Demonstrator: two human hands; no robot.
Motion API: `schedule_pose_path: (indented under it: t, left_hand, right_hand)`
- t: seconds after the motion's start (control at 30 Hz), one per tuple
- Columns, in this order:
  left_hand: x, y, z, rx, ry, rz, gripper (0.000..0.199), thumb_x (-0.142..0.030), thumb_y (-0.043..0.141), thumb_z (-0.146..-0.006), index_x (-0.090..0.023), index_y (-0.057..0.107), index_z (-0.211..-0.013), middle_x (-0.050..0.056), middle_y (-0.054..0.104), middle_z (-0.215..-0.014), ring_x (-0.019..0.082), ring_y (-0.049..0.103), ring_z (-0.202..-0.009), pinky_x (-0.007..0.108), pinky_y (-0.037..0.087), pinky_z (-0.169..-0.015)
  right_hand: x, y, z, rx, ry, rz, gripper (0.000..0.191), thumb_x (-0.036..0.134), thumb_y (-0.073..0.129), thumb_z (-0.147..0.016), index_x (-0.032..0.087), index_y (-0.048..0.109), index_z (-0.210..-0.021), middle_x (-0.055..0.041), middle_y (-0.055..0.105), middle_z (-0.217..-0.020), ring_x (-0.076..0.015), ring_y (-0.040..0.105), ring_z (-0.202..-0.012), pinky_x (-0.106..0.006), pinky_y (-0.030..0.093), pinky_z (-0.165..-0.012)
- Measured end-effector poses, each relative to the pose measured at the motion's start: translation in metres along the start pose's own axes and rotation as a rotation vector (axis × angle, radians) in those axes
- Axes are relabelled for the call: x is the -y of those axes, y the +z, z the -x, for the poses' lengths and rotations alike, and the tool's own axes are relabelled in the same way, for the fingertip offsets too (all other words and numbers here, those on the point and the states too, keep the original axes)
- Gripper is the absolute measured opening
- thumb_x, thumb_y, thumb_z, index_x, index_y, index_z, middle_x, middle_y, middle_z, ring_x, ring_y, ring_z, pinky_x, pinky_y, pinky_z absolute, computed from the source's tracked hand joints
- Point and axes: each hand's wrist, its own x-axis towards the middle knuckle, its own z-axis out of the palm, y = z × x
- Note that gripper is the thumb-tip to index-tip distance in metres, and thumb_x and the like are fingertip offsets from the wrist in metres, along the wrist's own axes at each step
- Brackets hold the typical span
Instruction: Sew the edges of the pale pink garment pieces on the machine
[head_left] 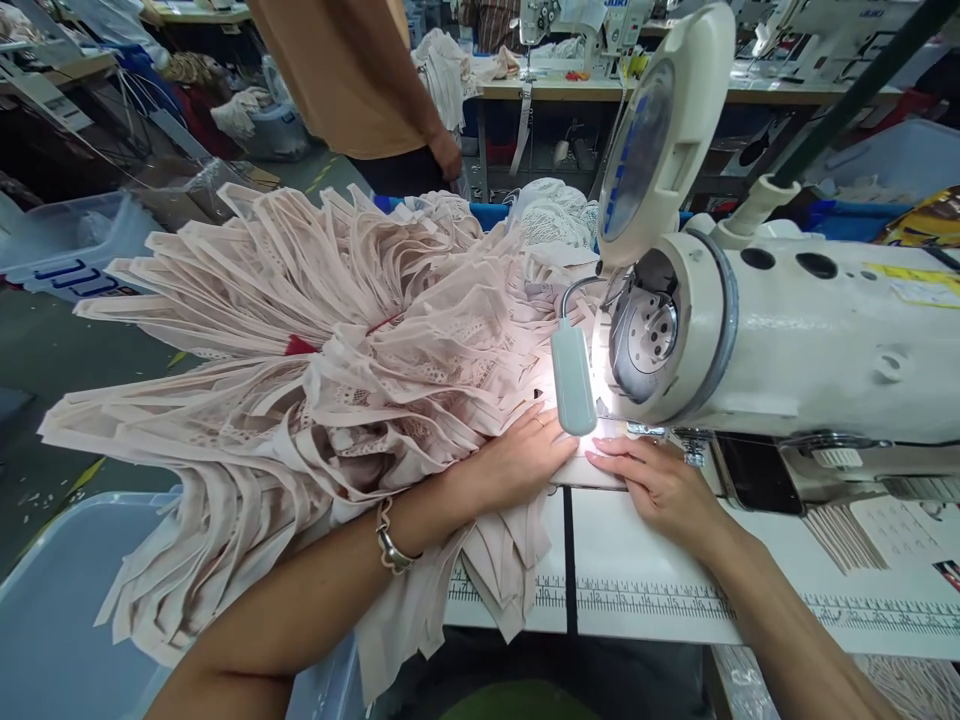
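Observation:
My left hand [529, 455] lies on pale pink fabric beside the sewing machine's [825, 320] needle area, its fingers stretched forward and the fingertips partly behind a small lamp [574, 378]. From the other side, my right hand [664, 488] reaches in with fingers extended, the tips resting on the edge of the cloth at the lit spot. Neither hand visibly pinches the cloth. A large heap of pale pink lace-trimmed garment pieces [405, 340] spreads to the left, tied in places with red strips, and hangs over the table edge under my left forearm. The needle itself is hidden.
A magnifier lens [637, 150] rises from the machine head. A dark phone [757, 472] lies under the machine arm, near cut strips [844, 535]. The white table [630, 545] bears a printed ruler. A blue bin [60, 600] stands left; a person [367, 80] stands beyond.

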Motion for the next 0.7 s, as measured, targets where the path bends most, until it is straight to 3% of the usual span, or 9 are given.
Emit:
schedule_pose_path:
  t: [0.17, 0.37, 0.5, 0.7]
  left_hand:
    - [-0.001, -0.002, -0.001, -0.023, -0.053, 0.073, 0.019, -0.009, 0.039, -0.099, -0.016, 0.056, -0.098, 0.007, 0.061, -0.108, 0.019, 0.054, -0.104, 0.035, 0.044, -0.097]
    - [-0.002, -0.001, -0.004, -0.081, -0.116, 0.124, 0.016, -0.013, 0.043, -0.099, -0.019, 0.054, -0.108, 0.006, 0.060, -0.116, 0.020, 0.054, -0.111, 0.038, 0.046, -0.097]
    - [-0.003, -0.007, -0.007, -0.054, -0.153, 0.127, 0.013, -0.016, 0.051, -0.097, -0.019, 0.053, -0.110, 0.008, 0.059, -0.116, 0.022, 0.055, -0.112, 0.041, 0.048, -0.097]
    - [-0.004, -0.007, -0.008, -0.075, -0.165, 0.046, 0.018, -0.019, 0.059, -0.095, -0.017, 0.054, -0.111, 0.010, 0.056, -0.125, 0.027, 0.046, -0.128, 0.048, 0.040, -0.110]
  right_hand:
    - [0.003, 0.000, 0.001, 0.042, 0.061, 0.036, 0.054, 0.003, 0.041, -0.086, 0.034, 0.071, -0.119, 0.0024, 0.072, -0.121, -0.0154, 0.068, -0.107, -0.029, 0.056, -0.088]
    - [0.005, 0.004, 0.002, 0.086, 0.128, 0.103, 0.056, 0.002, 0.040, -0.085, 0.032, 0.068, -0.123, 0.0033, 0.068, -0.129, -0.0152, 0.068, -0.105, -0.028, 0.054, -0.080]
    - [0.006, 0.010, 0.001, 0.079, 0.160, 0.153, 0.057, 0.002, 0.037, -0.085, 0.032, 0.066, -0.125, 0.0015, 0.067, -0.130, -0.0181, 0.066, -0.108, -0.036, 0.050, -0.093]
    - [0.010, 0.014, -0.002, 0.133, 0.217, 0.184, 0.060, 0.002, 0.034, -0.085, 0.030, 0.061, -0.131, -0.0032, 0.066, -0.131, -0.0229, 0.065, -0.110, -0.043, 0.049, -0.096]
